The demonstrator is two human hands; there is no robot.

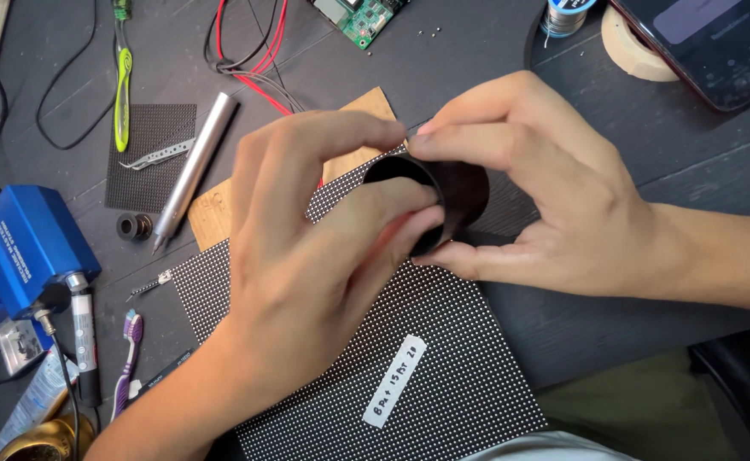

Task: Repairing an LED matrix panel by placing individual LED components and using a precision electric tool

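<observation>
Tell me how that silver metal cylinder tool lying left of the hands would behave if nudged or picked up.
The silver cylinder tool is round and smooth, so a sideways nudge would probably roll it across the dark table. It looks like solid metal, likely stiff and fairly heavy for its size. Its polished surface may feel slippery, and the tapered tip could pivot it.

Bare desk [597, 341] right of dotted panel [409, 341]; left crowded: metal tube [195, 166], tweezers [157, 154]

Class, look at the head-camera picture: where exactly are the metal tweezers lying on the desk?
The tweezers lie at upper left on a small dark dotted panel, between the green toothbrush and the silver pen-shaped tool, left of both hands.
</observation>
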